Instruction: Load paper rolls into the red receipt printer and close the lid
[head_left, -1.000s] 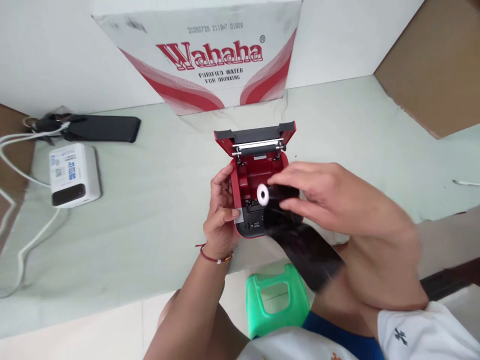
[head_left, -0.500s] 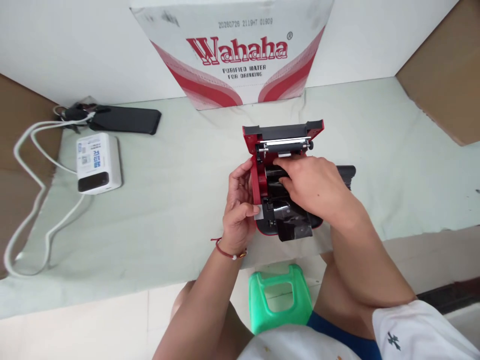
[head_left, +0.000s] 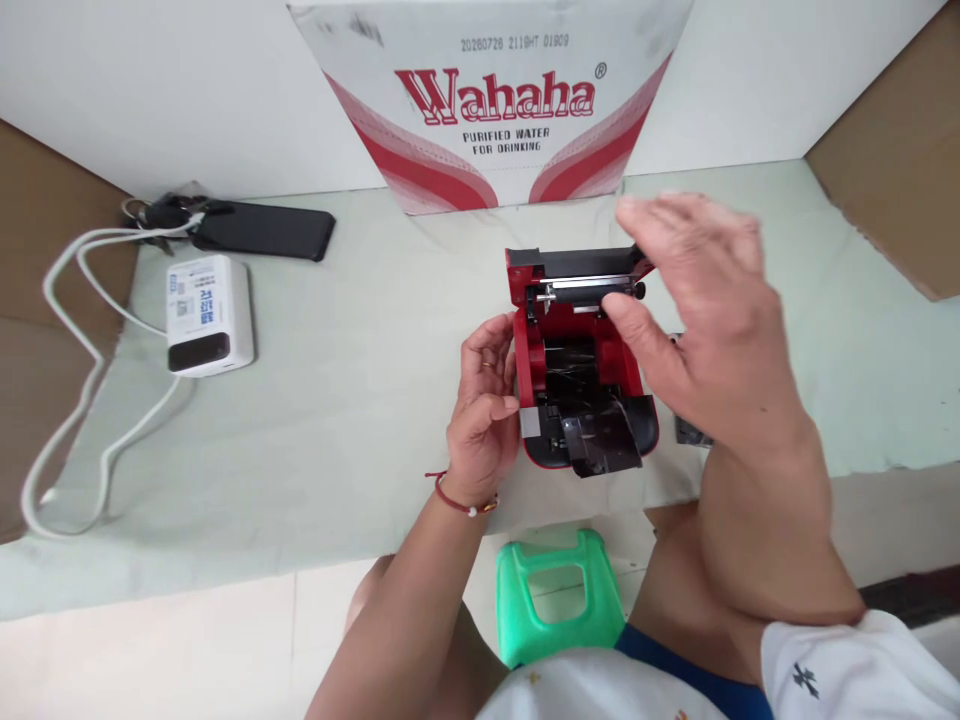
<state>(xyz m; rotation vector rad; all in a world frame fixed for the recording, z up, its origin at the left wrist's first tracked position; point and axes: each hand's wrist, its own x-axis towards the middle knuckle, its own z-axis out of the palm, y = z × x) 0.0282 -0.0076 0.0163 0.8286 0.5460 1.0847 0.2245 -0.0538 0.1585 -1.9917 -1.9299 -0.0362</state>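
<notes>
A red and black label printer (head_left: 529, 365) lies on the cloth with its lid (head_left: 577, 264) raised. Dark glossy film (head_left: 574, 362) fills its inside, and a loose strip (head_left: 600, 445) of it hangs over the front edge. My left hand (head_left: 484, 410) grips the printer's left side, thumb by a grey patch on the front corner. At the lid's right end is my right hand (head_left: 720, 330), thumb and fingers wide apart, thumb near the roller (head_left: 577, 296). Whether it touches the lid I cannot tell. Behind the right hand, a dark object (head_left: 691, 433) is mostly hidden.
A white power bank (head_left: 214, 310) with a white cable (head_left: 97, 455) lies at left, a black phone (head_left: 266, 230) behind it. A Wahaha carton (head_left: 510, 110) stands at the back. Cardboard panels (head_left: 892, 160) flank the table. Below is a green stool (head_left: 525, 640).
My right hand has come out of the printer's inside and moved up and right to the raised lid, its fingers spreading. My left hand keeps its hold. The view has shifted slightly.
</notes>
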